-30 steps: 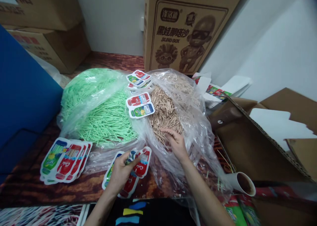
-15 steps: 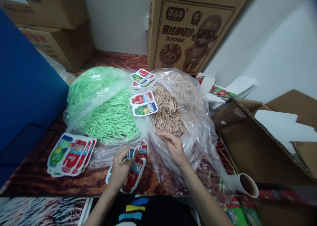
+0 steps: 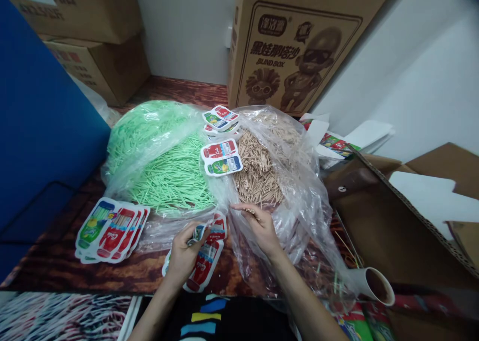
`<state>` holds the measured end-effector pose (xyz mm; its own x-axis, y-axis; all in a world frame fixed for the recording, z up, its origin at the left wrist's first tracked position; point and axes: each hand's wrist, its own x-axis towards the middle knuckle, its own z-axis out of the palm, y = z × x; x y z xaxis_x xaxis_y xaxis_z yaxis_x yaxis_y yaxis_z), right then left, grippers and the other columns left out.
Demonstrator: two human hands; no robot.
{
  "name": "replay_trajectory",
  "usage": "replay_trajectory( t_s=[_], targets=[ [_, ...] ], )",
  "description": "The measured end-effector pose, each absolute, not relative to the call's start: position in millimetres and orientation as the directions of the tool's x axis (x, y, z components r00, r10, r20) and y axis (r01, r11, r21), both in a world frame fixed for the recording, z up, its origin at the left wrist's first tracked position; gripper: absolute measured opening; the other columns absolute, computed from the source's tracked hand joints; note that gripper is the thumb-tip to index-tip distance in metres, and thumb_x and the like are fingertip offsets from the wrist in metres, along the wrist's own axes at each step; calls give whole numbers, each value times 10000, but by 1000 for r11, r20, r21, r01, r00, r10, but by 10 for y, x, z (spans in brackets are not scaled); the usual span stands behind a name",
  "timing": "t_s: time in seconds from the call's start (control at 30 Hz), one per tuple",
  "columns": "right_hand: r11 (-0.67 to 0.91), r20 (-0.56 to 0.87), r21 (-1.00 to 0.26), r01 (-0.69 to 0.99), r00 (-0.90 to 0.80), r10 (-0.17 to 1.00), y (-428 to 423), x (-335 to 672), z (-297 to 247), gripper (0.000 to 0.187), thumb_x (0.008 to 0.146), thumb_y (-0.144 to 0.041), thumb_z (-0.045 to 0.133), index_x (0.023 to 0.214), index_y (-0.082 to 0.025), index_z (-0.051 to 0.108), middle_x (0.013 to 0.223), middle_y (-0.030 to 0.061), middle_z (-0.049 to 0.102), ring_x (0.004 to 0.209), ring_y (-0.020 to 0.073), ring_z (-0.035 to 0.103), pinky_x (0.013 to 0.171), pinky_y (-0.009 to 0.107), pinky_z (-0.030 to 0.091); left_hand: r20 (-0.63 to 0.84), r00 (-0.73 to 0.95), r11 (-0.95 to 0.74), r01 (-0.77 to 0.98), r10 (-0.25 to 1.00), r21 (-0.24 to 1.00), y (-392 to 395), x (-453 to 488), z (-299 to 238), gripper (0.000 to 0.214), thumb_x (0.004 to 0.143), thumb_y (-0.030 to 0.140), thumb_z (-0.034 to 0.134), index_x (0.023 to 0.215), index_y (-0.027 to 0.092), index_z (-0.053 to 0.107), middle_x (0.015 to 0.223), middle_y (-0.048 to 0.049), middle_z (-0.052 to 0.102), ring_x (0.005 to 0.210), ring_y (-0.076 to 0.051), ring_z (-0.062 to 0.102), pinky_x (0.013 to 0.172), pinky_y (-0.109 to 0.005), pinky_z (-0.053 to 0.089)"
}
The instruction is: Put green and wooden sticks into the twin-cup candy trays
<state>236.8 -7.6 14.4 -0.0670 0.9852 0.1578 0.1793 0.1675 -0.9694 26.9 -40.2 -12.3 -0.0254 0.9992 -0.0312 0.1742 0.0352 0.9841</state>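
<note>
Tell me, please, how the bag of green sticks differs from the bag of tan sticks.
The green sticks bag lies left; the tan sticks bag lies right. Green sticks look longer, tan ones shorter. Only the tan sticks bag, not the green one, has the right hand at its mouth. Both are open clear plastic.

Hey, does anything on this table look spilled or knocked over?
Yes. The paper cup lies on its side at lower right, and loose green and tan sticks are scattered beside it, outside the bags. The left hand grips a card; nothing else stands out.
</note>
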Motion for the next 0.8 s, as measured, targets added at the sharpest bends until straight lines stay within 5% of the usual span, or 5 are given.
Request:
replay_trajectory(
  t_s=[0.5, 0.7, 0.8],
  targets=[
    [115, 107, -981, 154, -58, 992, -86, 2359, 190, 189, 890, -310, 553, 951, -229, 712, 1010, 57, 731, 1014, 221, 649, 940, 393, 475, -38, 41, 31, 163, 998, 986, -367, 342, -46, 209, 797, 386, 625, 752, 186, 666, 778, -28, 631, 769, -194, 575, 738, -271, 454],
    [-148, -117, -891, -430, -96, 988, 155, 2295, 337, 147, 816, -381, 656, 848, -238, 638, 919, 28, 747, 908, 225, 696, 945, 458, 495, 0, 92, -14, 149, 996, 989, -336, 393, 45, 204, 795, 364, 628, 716, 181, 669, 791, -34, 641, 771, -191, 579, 739, -274, 453],
    [-277, -176, -815, -510, -238, 955, 285, 2232, 418, 145, 826, -386, 648, 826, -244, 615, 961, 17, 747, 980, 223, 685, 996, 485, 466, -49, 106, 36, 125, 993, 991, -331, 404, 35, 211, 786, 380, 642, 729, 179, 666, 767, -23, 618, 758, -185, 572, 717, -262, 457]
  ],
)
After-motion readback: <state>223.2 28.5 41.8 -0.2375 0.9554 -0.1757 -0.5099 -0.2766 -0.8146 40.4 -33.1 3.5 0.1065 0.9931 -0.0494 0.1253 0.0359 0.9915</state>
